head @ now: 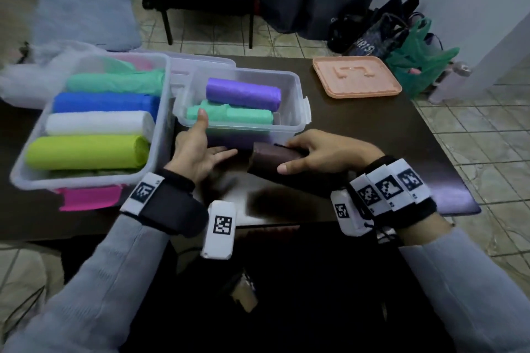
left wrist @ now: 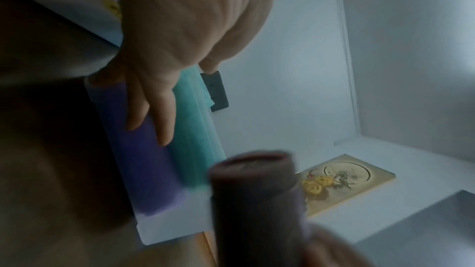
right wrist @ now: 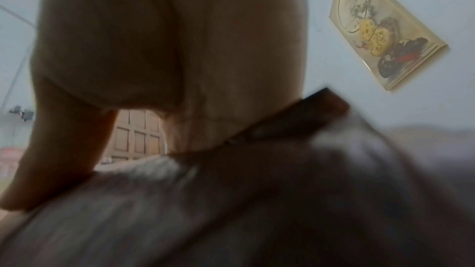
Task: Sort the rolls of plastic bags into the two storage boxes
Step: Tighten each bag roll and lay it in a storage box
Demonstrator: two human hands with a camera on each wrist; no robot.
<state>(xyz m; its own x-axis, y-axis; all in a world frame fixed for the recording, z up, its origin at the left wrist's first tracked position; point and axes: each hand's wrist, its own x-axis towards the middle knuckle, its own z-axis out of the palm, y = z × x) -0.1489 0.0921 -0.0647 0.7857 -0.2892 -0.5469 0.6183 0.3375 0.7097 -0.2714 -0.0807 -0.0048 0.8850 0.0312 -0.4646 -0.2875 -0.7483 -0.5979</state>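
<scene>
My right hand [head: 286, 158] grips a dark brown roll [head: 272, 156] lying sideways just in front of the small clear box [head: 298, 112]; it also shows as a blurred dark roll [left wrist: 257, 200]. That box holds a purple roll [head: 243, 94] and a teal roll [head: 238, 116]. My left hand [head: 205, 143] rests at its front left corner, fingers [left wrist: 154, 117] flat on the front wall, thumb up by the rim. The large clear box [head: 80, 180] on the left holds green, blue, white and lime rolls. The right wrist view shows only my blurred palm [right wrist: 167, 48].
An orange tray [head: 357, 77] lies at the table's far right. A pink roll [head: 89, 198] lies by the large box's front. A clear lid [head: 200, 63] sits behind the boxes. A chair and dark bags stand on the floor beyond the dark table.
</scene>
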